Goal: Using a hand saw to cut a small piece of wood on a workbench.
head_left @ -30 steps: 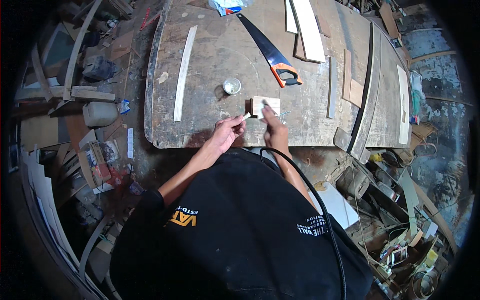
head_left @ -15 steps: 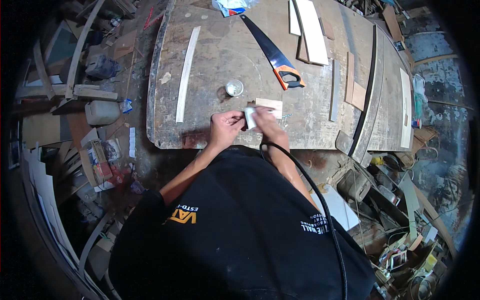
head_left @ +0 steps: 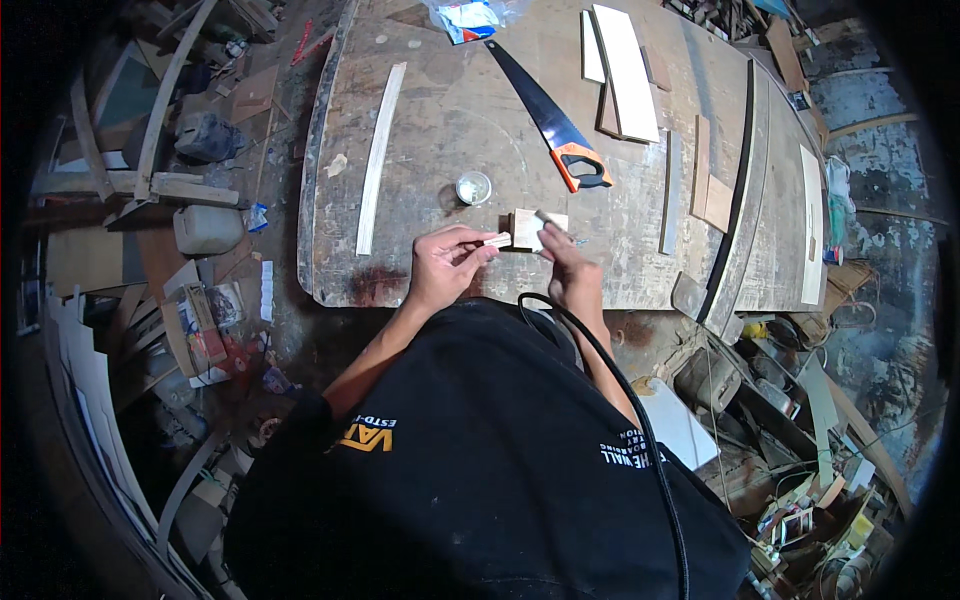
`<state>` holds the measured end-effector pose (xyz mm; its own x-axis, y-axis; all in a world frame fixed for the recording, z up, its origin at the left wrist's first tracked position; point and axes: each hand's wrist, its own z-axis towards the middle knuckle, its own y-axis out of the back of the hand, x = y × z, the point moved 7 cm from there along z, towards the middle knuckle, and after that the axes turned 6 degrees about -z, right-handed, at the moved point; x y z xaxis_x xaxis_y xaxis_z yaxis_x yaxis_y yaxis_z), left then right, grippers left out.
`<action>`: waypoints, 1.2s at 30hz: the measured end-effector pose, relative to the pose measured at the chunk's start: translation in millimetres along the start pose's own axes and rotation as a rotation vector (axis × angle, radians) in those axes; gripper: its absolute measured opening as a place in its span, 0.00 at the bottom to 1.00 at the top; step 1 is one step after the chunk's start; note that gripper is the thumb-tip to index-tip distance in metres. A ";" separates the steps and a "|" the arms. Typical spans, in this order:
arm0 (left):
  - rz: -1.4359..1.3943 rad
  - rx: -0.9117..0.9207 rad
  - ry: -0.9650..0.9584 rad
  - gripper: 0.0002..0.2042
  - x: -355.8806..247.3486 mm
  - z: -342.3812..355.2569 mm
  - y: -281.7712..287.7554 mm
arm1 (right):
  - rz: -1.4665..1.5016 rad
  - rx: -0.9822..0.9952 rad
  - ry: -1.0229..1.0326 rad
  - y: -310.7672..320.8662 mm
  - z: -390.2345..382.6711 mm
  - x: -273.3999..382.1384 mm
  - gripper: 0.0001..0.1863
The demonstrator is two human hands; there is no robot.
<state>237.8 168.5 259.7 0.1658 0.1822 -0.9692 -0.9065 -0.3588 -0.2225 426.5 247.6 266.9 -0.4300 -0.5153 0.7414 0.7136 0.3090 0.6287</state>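
Near the front edge of the worktable, my left hand (head_left: pixel 447 265) pinches a small piece of wood (head_left: pixel 497 240) between thumb and fingertips. My right hand (head_left: pixel 571 267) is just to its right, with a small whitish sheet (head_left: pixel 541 226) at its fingers; its grey edge shows, and it looks like a folded bit of sandpaper. Under and beside that sheet lies a pale wooden block (head_left: pixel 524 229), partly covered. Behind my hands stands a small clear plastic cup (head_left: pixel 473 188) with something whitish inside.
A handsaw (head_left: pixel 545 115) with an orange and black handle lies beyond the cup. A thin wood strip (head_left: pixel 381 160) is at left, white boards (head_left: pixel 628 75) at the far right. A plastic packet (head_left: pixel 468 20) sits at the far edge. A black cord (head_left: pixel 645 420) runs over my right arm.
My right hand has moved right and away from my left, taking the whitish sheet with it. The small wood piece in my left hand now shows.
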 end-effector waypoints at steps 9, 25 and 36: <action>0.400 0.045 -0.276 0.09 -50.9 8.8 -1.0 | 0.149 0.097 0.045 9.3 14.6 81.5 0.33; 0.486 0.005 -0.341 0.09 -62.0 4.7 -1.9 | -0.009 -0.107 0.063 17.1 14.7 58.9 0.33; 0.490 0.068 -0.499 0.11 -64.5 0.0 -7.0 | 0.211 0.000 -0.013 6.7 19.9 71.3 0.35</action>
<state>233.4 159.2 323.8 -0.4514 0.4181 -0.7883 -0.8563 -0.4516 0.2508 389.7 228.8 328.7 -0.2779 -0.4288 0.8596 0.7888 0.4088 0.4590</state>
